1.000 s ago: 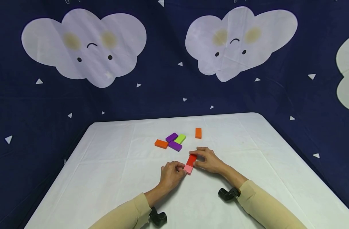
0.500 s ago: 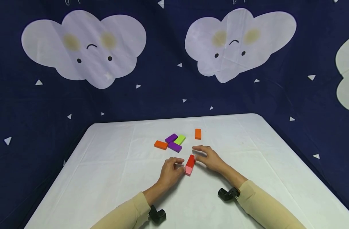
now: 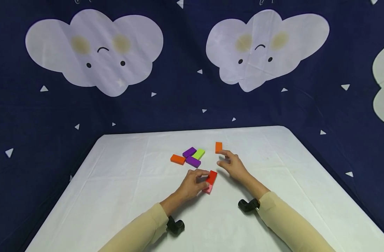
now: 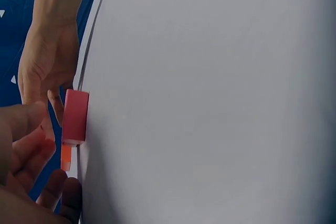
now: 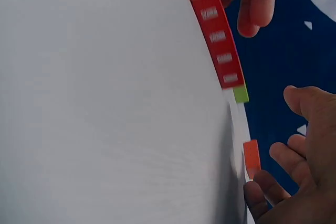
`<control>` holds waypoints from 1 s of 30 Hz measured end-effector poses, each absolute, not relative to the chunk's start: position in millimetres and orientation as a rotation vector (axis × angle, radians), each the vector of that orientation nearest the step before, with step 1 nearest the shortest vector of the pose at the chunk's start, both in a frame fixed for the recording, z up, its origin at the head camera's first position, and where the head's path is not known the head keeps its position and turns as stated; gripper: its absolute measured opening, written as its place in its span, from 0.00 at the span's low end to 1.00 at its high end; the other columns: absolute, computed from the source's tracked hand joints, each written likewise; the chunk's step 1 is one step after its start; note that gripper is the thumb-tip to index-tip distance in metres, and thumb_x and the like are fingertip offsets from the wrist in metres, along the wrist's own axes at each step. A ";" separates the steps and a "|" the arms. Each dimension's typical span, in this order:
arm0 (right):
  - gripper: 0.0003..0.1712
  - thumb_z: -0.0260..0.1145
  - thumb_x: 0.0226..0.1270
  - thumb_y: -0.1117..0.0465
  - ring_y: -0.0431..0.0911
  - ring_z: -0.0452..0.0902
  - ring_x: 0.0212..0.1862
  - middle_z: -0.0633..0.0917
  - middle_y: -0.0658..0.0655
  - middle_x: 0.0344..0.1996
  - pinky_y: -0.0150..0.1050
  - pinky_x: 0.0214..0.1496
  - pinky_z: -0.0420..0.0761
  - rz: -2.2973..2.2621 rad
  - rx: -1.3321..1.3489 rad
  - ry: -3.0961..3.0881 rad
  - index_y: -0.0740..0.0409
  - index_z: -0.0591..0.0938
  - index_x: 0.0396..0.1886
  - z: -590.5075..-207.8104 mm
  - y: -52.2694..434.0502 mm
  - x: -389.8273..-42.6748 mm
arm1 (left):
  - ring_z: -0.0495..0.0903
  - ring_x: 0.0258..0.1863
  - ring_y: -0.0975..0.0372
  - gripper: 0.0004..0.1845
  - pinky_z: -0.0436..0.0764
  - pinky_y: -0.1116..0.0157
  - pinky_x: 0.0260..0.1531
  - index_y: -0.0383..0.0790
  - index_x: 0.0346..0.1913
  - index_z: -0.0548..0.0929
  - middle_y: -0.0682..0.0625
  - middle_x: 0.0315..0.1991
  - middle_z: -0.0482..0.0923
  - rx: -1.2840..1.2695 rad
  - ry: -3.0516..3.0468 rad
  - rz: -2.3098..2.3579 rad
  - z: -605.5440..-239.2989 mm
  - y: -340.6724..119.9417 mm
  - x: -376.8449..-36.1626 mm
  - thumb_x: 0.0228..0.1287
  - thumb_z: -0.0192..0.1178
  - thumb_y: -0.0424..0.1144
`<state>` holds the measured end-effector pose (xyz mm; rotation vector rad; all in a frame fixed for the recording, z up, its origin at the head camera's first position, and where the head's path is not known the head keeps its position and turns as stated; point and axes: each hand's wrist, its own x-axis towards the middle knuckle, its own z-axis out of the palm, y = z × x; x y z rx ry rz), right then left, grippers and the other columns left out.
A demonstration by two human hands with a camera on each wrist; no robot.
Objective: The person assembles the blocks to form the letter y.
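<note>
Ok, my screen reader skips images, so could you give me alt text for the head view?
A person's left hand touches a red block lying on a pink block on a white table, while the right hand reaches toward an orange block. Behind lie another orange block, two purple blocks and a green block.

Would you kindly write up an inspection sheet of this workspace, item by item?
Surface: white table, covered with a creased white cloth.
Job's things: red block lies over a pink block; lone orange block lies farther back.
Clutter: second orange block, two purple blocks and a green block clustered close together.
Grippers: left hand touches the red block with curled fingers; right hand reaches toward the lone orange block, fingers loosely spread, holding nothing.
Cables: nothing seen; black wrist cameras on both forearms.
Surroundings: dark blue backdrop with white clouds and small triangles.
</note>
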<state>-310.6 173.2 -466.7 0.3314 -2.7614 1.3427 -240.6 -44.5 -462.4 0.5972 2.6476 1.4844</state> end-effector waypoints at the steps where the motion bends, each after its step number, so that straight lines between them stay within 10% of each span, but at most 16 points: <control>1: 0.33 0.65 0.61 0.50 0.59 0.70 0.58 0.75 0.66 0.57 0.55 0.58 0.70 1.335 0.314 -2.771 0.52 0.70 0.65 -466.8 173.3 -313.6 | 0.66 0.51 0.57 0.20 0.68 0.61 0.50 0.41 0.55 0.80 0.48 0.55 0.79 0.613 2.643 1.480 -462.4 -44.7 -241.2 0.57 0.63 0.34; 30: 0.47 0.65 0.58 0.47 0.60 0.55 0.68 0.59 0.60 0.73 0.60 0.68 0.57 1.219 0.147 -2.989 0.48 0.54 0.74 -460.6 177.7 -376.0 | 0.64 0.48 0.60 0.20 0.66 0.65 0.50 0.40 0.55 0.81 0.52 0.60 0.76 0.829 2.691 1.266 -467.2 -45.7 -243.3 0.57 0.62 0.32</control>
